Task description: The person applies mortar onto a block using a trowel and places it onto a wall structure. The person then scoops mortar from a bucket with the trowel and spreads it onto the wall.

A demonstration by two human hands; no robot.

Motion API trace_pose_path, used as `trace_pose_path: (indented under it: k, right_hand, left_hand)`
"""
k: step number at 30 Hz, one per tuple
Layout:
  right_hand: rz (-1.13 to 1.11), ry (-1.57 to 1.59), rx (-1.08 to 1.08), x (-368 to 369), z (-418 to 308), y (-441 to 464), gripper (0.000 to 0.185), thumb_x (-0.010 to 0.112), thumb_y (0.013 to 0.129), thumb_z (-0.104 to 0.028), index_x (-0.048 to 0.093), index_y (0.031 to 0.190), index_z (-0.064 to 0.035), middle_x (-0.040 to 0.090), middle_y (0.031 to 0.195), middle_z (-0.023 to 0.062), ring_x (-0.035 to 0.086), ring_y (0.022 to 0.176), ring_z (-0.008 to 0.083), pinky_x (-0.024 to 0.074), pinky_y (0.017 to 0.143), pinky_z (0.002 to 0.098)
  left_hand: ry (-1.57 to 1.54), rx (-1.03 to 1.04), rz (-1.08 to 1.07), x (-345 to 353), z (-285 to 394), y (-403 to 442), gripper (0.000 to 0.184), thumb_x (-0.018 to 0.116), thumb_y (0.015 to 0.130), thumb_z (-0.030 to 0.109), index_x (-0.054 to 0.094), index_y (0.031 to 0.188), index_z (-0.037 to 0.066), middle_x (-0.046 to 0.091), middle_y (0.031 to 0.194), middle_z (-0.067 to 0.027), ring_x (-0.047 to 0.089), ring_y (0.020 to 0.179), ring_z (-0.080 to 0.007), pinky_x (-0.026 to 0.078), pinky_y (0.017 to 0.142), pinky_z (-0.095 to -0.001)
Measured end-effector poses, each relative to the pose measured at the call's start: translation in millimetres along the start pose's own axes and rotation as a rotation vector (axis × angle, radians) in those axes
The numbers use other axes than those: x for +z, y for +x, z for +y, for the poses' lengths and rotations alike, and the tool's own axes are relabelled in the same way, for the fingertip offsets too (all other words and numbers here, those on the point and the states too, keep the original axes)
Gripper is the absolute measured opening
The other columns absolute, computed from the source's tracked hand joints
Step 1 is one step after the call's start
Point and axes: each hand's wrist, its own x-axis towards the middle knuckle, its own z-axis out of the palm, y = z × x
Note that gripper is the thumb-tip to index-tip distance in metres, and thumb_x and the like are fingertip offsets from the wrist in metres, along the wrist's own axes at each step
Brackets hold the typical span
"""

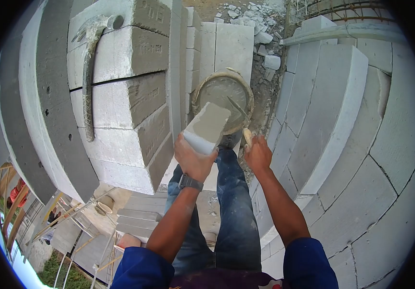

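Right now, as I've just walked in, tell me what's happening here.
A person's left hand holds a small block in front of a bucket of grey mix. The right hand grips a trowel by its handle, with the blade over the bucket. To the left, a hammer lies on stacked blocks.

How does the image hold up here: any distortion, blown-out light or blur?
Head view: strong fisheye distortion, black corners, the long blocks at left bowed; head view: sky at lower left washed out; head view: left hand, held block, right hand and trowel fairly crisp, no obvious motion blur.
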Motion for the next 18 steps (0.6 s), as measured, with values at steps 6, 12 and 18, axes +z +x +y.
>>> trace_pose_path:
  k: [6, 12, 18]
  right_hand:
    - [-0.211, -0.128, -0.019, 38, -8, 19, 0.039, 0.07, 0.089, -0.017, 0.063, 0.123, -0.0012, 0.059, 0.12, 0.0174, 0.062, 0.114, 0.0351, 0.0551, 0.091, 0.0465]
    - [-0.498, -0.047, -0.03, 9, 12, -12, 0.037, 0.07, 0.091, -0.021, 0.063, 0.122, -0.0026, 0.062, 0.12, 0.0198, 0.065, 0.11, 0.0378, 0.0546, 0.091, 0.0494]
    - [0.018, 0.102, -0.399, -89, -25, -59, 0.054, 0.074, 0.087, -0.024, 0.058, 0.135, -0.0052, 0.057, 0.128, 0.0193, 0.057, 0.121, 0.037, 0.0496, 0.099, 0.0487]
  left_hand:
    - [-0.11, -0.061, 0.019, -22, 10, -7, 0.113, 0.093, 0.059, 0.026, 0.03, 0.145, -0.012, 0.044, 0.135, -0.0279, 0.043, 0.13, -0.0422, 0.034, 0.113, -0.049]
    - [-0.112, -0.039, 0.03, -45, 28, -21, 0.113, 0.093, 0.058, 0.023, 0.03, 0.145, -0.013, 0.045, 0.134, -0.0281, 0.044, 0.129, -0.0426, 0.034, 0.113, -0.0498]
    - [0.023, 0.131, 0.06, -67, 40, -28, 0.11, 0.093, 0.056, 0.028, 0.036, 0.145, -0.004, 0.049, 0.131, -0.0242, 0.047, 0.124, -0.0427, 0.037, 0.108, -0.0519]
